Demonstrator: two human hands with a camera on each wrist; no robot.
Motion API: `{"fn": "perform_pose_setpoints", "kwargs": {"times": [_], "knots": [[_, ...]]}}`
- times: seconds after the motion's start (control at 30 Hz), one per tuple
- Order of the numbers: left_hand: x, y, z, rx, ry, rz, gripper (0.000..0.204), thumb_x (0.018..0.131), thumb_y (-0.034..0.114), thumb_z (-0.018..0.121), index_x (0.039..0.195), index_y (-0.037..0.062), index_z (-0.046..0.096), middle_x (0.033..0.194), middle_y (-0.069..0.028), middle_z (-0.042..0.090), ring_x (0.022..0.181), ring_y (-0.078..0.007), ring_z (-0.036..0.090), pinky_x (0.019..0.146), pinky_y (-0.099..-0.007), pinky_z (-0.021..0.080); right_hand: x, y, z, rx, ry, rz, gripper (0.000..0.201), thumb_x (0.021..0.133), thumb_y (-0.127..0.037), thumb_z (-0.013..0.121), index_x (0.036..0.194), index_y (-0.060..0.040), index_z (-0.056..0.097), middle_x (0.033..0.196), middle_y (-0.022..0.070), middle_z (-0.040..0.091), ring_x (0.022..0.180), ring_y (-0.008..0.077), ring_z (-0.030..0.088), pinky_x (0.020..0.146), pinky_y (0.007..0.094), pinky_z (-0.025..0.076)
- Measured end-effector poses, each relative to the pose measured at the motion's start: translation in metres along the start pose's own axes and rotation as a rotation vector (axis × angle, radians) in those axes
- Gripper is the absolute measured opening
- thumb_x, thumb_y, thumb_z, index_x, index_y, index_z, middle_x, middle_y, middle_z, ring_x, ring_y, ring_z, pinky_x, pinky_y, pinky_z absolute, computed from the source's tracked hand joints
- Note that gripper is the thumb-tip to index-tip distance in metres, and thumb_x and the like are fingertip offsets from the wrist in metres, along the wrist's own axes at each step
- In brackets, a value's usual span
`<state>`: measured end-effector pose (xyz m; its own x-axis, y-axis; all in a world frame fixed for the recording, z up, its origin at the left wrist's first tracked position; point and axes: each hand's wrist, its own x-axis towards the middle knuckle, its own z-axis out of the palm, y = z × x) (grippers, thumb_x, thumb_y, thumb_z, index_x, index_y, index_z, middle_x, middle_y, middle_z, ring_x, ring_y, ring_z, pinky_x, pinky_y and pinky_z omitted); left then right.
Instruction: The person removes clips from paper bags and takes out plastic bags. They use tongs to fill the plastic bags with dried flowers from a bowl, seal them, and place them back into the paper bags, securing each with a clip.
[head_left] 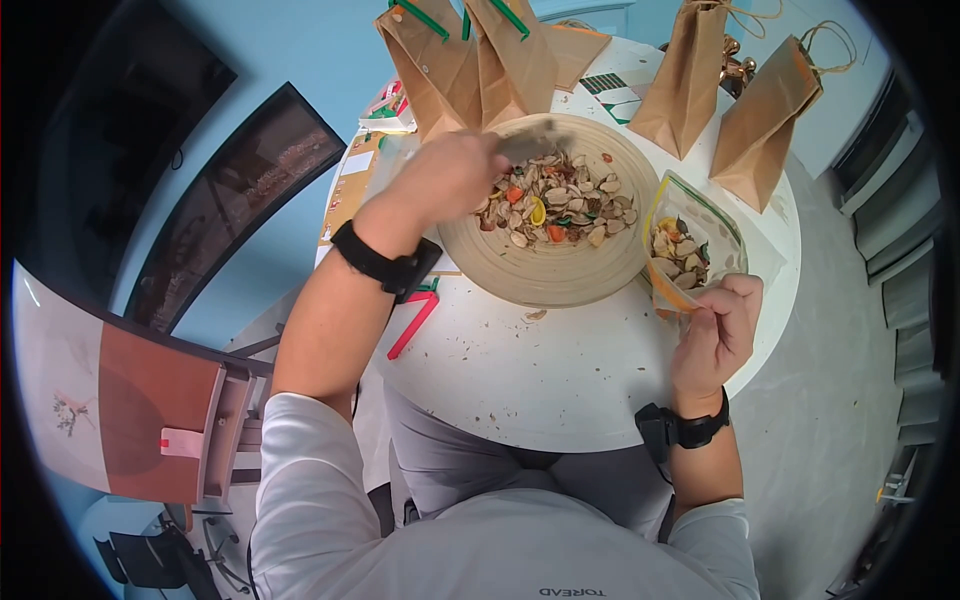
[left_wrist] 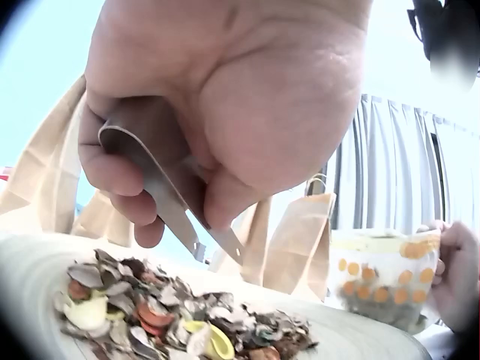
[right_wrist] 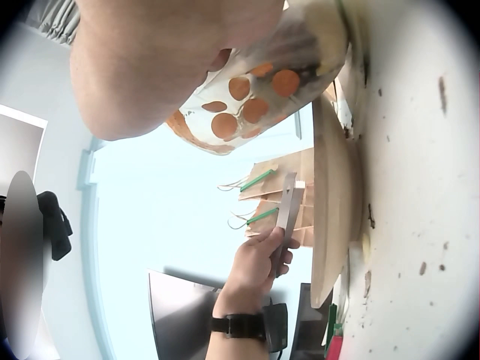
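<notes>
My left hand (head_left: 450, 178) grips metal tongs (head_left: 530, 142) over the far side of a round wooden plate (head_left: 540, 285). In the left wrist view the tongs (left_wrist: 161, 180) point downward, their tips slightly apart with nothing between them. Below lies a heap of dried petals and slices (left_wrist: 154, 311), mostly brown with bits of red, orange and yellow. At the plate's right, my right hand (head_left: 725, 325) pinches the near edge of a clear plastic bag (head_left: 670, 290) with orange dots. Its mouth is open, and similar dried pieces (head_left: 678, 262) lie inside.
Brown paper bags stand behind the plate, two (head_left: 430, 80) at back left with green clips, two (head_left: 765, 135) at back right. A red clip strip (head_left: 412, 325) lies left of the plate. Crumbs dot the white table (head_left: 540, 390). A monitor (head_left: 240, 210) stands beyond at left.
</notes>
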<state>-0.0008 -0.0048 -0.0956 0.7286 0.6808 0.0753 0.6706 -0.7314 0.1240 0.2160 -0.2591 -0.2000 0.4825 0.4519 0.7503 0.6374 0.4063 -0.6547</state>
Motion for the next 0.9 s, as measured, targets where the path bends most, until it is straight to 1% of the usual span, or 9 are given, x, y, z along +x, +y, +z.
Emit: {"fn": "perform_pose_setpoints", "kwargs": {"times": [0.1, 0.2, 0.3, 0.4, 0.5, 0.6, 0.7, 0.8, 0.9], "knots": [[0.005, -0.036, 0.011, -0.043, 0.043, -0.156, 0.034, 0.105, 0.026, 0.056, 0.118, -0.0018, 0.07, 0.106, -0.0281, 0.073, 0.102, -0.0465, 0.069, 0.088, -0.0524, 0.053, 0.001, 0.002, 0.001, 0.0, -0.003, -0.019, 0.008, 0.09, -0.007, 0.062, 0.088, 0.0, 0.066, 0.096, 0.0101, 0.049, 0.087, 0.0226, 0.049, 0.078, 0.031, 0.041], [-0.001, -0.05, 0.027, -0.007, -0.02, -0.144, 0.035, 0.106, 0.028, 0.053, 0.117, -0.0006, 0.071, 0.107, -0.0297, 0.073, 0.102, -0.0469, 0.069, 0.09, -0.0527, 0.053, 0.0, 0.002, 0.001, 0.001, -0.015, -0.013, 0.008, 0.09, -0.006, 0.062, 0.088, 0.0, 0.066, 0.095, 0.0097, 0.048, 0.087, 0.0223, 0.049, 0.078, 0.0305, 0.041], [-0.012, -0.029, 0.025, -0.061, -0.105, -0.162, 0.034, 0.106, 0.027, 0.054, 0.119, -0.0004, 0.071, 0.105, -0.0297, 0.072, 0.102, -0.0471, 0.068, 0.09, -0.053, 0.052, 0.001, 0.0, 0.002, 0.006, -0.018, -0.015, 0.007, 0.09, -0.006, 0.062, 0.088, -0.0001, 0.065, 0.095, 0.0096, 0.048, 0.086, 0.0221, 0.048, 0.077, 0.0302, 0.04], [-0.023, -0.017, 0.026, -0.083, -0.104, -0.073, 0.032, 0.106, 0.024, 0.056, 0.123, 0.0, 0.069, 0.105, -0.0283, 0.072, 0.103, -0.0467, 0.068, 0.089, -0.0526, 0.052, 0.001, 0.002, 0.002, 0.014, -0.025, -0.022, 0.007, 0.09, -0.006, 0.062, 0.088, -0.0001, 0.066, 0.095, 0.0097, 0.048, 0.086, 0.022, 0.048, 0.077, 0.0301, 0.04], [-0.047, -0.011, 0.022, -0.149, 0.102, 0.017, 0.029, 0.102, 0.019, 0.064, 0.125, 0.002, 0.068, 0.106, -0.0235, 0.069, 0.101, -0.0439, 0.067, 0.087, -0.0502, 0.053, 0.002, 0.002, 0.002, 0.002, -0.025, -0.043, 0.007, 0.09, -0.006, 0.062, 0.088, -0.0002, 0.066, 0.096, 0.01, 0.048, 0.086, 0.0218, 0.048, 0.077, 0.0301, 0.04], [-0.09, 0.013, 0.005, -0.047, 0.23, 0.136, 0.036, 0.093, 0.014, 0.075, 0.128, 0.0056, 0.068, 0.103, -0.0174, 0.066, 0.098, -0.0393, 0.066, 0.084, -0.0463, 0.054, 0.002, 0.002, 0.001, 0.0, -0.033, -0.043, 0.007, 0.09, -0.006, 0.062, 0.089, -0.0003, 0.066, 0.096, 0.0104, 0.049, 0.085, 0.0218, 0.049, 0.076, 0.0302, 0.041], [-0.12, 0.022, 0.019, -0.051, 0.217, 0.336, 0.047, 0.086, 0.013, 0.08, 0.131, 0.0082, 0.068, 0.1, -0.0126, 0.063, 0.095, -0.0344, 0.065, 0.081, -0.0436, 0.054, 0.002, 0.002, 0.001, -0.004, -0.052, -0.056, 0.006, 0.09, -0.005, 0.062, 0.089, -0.0004, 0.066, 0.096, 0.0107, 0.05, 0.084, 0.0218, 0.049, 0.076, 0.0302, 0.041], [-0.123, 0.035, 0.031, -0.012, 0.185, 0.318, 0.054, 0.083, 0.012, 0.082, 0.134, 0.0093, 0.066, 0.099, -0.0103, 0.062, 0.094, -0.0312, 0.064, 0.08, -0.0429, 0.054, 0.002, 0.001, 0.001, 0.001, -0.056, -0.056, 0.006, 0.09, -0.005, 0.062, 0.089, -0.0003, 0.066, 0.095, 0.0107, 0.05, 0.084, 0.0219, 0.05, 0.075, 0.0301, 0.041], [-0.103, 0.034, 0.041, 0.157, 0.246, 0.24, 0.046, 0.089, 0.011, 0.075, 0.134, 0.0113, 0.066, 0.101, -0.0092, 0.061, 0.097, -0.0289, 0.063, 0.082, -0.0411, 0.055, 0.001, 0.002, 0.0, 0.004, -0.061, -0.05, 0.006, 0.09, -0.005, 0.062, 0.089, -0.0001, 0.066, 0.095, 0.0107, 0.05, 0.084, 0.0219, 0.05, 0.075, 0.0301, 0.041]]}}
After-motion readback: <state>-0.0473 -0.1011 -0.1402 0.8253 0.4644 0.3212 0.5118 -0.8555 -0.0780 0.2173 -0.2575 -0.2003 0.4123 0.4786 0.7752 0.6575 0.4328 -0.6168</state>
